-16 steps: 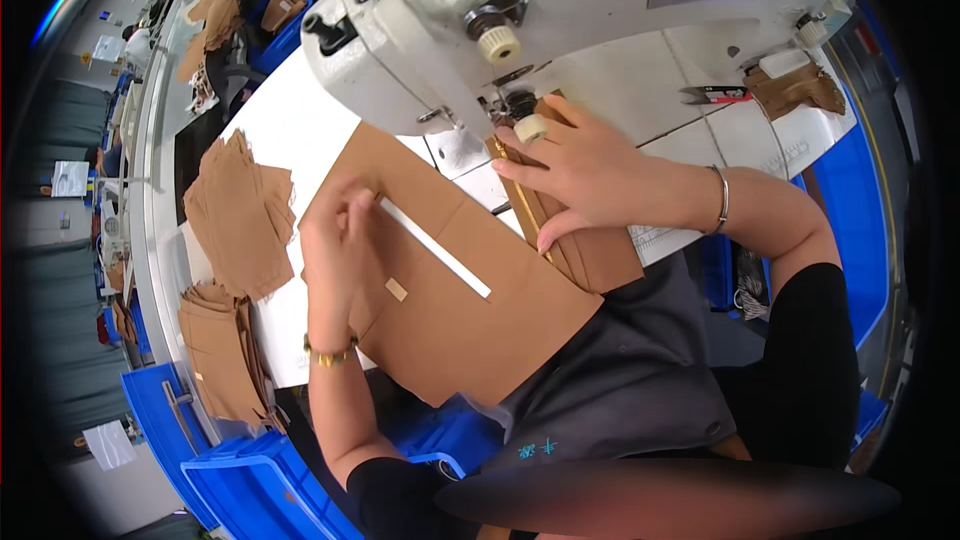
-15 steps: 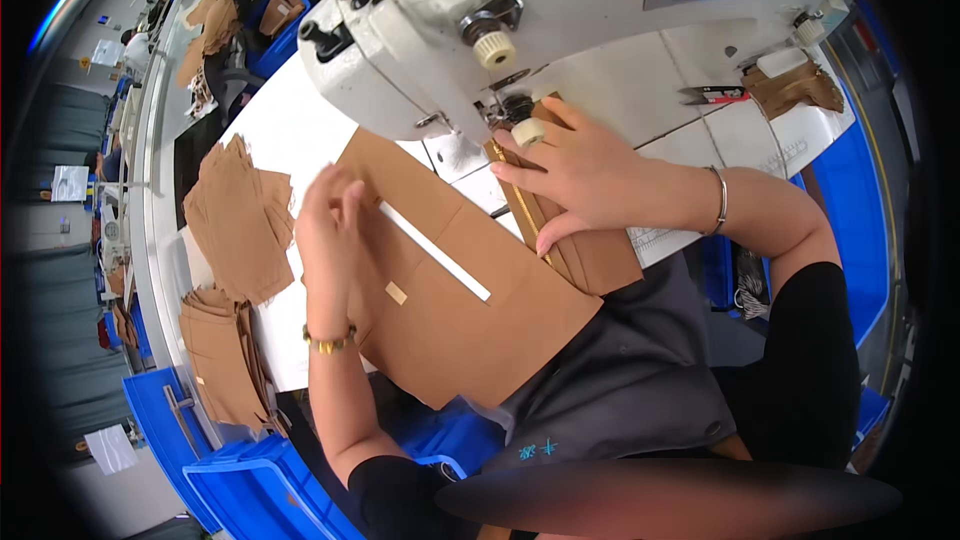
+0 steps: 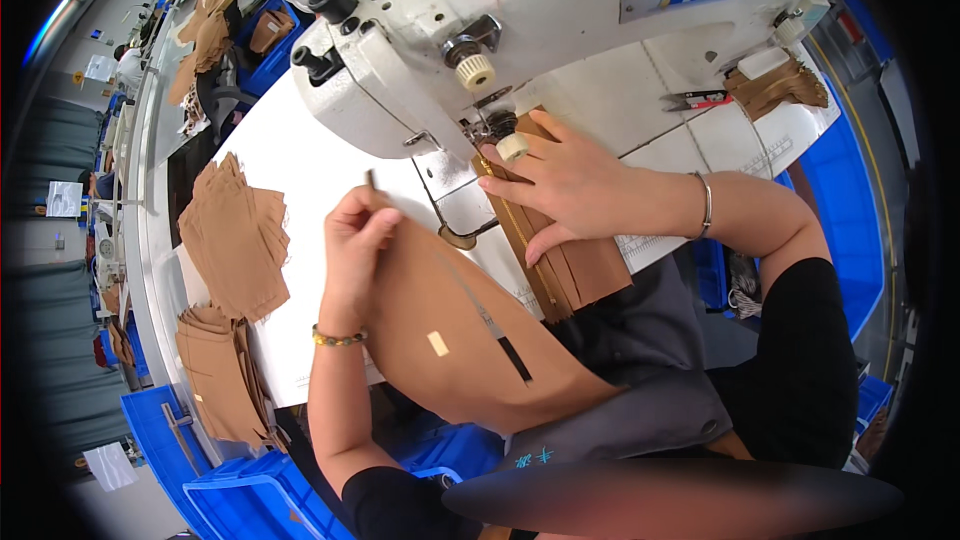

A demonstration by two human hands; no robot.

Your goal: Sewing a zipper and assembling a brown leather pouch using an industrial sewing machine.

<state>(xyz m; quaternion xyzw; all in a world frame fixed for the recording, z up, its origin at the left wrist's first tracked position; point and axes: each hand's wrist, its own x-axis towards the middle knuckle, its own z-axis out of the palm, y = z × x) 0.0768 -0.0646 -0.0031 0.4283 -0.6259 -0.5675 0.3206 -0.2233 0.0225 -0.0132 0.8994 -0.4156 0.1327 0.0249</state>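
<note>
Beside left hand (gripping), fabric stacks

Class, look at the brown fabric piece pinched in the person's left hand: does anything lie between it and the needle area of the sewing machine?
The right hand does, pressing a folded brown strip flat just below the needle area. The left hand holds the brown fabric piece beside it.

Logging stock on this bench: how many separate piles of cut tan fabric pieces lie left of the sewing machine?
2: one fanned pile of tan fabric pieces on the white table, another stacked pile at its front-left edge. More may be hidden.
</note>
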